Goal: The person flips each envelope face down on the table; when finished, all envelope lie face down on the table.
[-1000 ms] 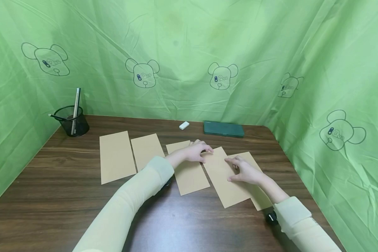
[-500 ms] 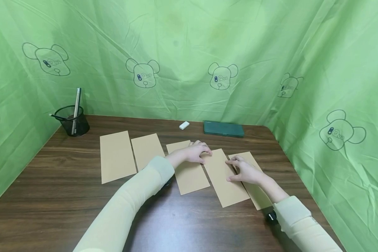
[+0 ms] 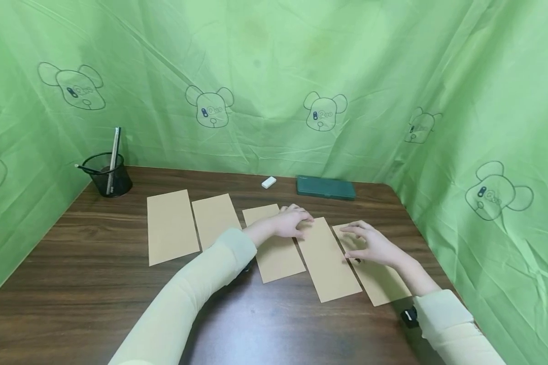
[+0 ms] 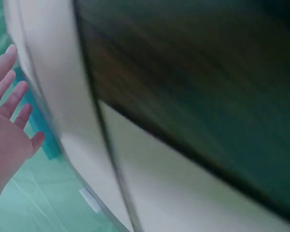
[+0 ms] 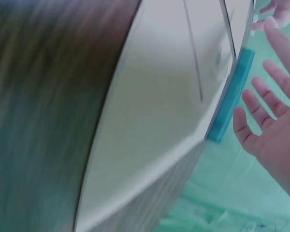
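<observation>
Several tan paper rectangles lie in a slanting row across the table. In the head view my left hand (image 3: 286, 223) reaches over the third sheet (image 3: 280, 261), its fingertips at the top left edge of the fourth sheet (image 3: 329, 266). My right hand (image 3: 375, 246) hovers over the rightmost sheet (image 3: 383, 286), thumb and fingers spread apart. Nothing sits between those fingers. Each wrist view shows its hand, left (image 4: 9, 121) and right (image 5: 280, 121), with fingers extended and loosely spread. Further left lie the second sheet (image 3: 214, 215) and the leftmost sheet (image 3: 172, 228).
A dark green flat case (image 3: 325, 187) and a white eraser (image 3: 268, 182) lie along the back of the wooden table (image 3: 73, 284). A black mesh pen cup (image 3: 114, 183) stands at the back left. Green curtain (image 3: 255, 61) encloses the table's back and sides.
The fourth sheet has slid slightly down and left, off the rightmost sheet, leaving a narrow gap. My right hand has then moved right, away from the fourth sheet. The left hand stays almost in place.
</observation>
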### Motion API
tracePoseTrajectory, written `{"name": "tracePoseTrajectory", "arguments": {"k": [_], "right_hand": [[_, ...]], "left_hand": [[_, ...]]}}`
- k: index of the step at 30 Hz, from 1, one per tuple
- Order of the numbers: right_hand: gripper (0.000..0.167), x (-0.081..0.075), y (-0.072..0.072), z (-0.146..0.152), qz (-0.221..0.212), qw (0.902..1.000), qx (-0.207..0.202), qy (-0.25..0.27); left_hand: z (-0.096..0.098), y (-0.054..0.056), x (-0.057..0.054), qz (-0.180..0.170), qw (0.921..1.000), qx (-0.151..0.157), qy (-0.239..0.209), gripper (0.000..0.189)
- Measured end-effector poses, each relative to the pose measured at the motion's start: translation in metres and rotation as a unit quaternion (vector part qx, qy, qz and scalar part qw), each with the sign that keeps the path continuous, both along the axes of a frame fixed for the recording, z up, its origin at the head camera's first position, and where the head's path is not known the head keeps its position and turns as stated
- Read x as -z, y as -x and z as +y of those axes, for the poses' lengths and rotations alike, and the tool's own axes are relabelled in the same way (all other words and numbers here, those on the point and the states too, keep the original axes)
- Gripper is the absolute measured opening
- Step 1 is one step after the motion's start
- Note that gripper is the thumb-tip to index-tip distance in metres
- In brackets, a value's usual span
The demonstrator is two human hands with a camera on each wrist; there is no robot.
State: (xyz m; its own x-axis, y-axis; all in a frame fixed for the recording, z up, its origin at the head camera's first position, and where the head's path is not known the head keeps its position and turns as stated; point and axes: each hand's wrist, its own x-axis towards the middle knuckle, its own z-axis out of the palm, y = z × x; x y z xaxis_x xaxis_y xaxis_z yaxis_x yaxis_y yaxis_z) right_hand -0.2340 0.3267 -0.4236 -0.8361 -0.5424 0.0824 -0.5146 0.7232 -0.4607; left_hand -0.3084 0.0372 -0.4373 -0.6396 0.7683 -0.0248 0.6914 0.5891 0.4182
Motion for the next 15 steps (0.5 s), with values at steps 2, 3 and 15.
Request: {"name": "tracePoseTrajectory", "arguments": {"k": [2,3,15], "right_hand": [[0.068,-0.002,-0.001,0.01,0.0,1.0,0.002,0.006],[0.068,-0.003,-0.002,0.015,0.001,1.0,0.003,0.004],[0.075,0.0,-0.007,0.054,0.014,0.9996,0.008,-0.023]], "left_hand": [[0.006,-0.003,-0.002,0.0,0.9999,0.0,-0.011,0.058],[0.01,-0.004,-0.003,0.0,0.9999,0.0,-0.015,0.059],[0.045,-0.019,0.0,-0.03,0.9991,-0.008,-0.028,0.074]]}}
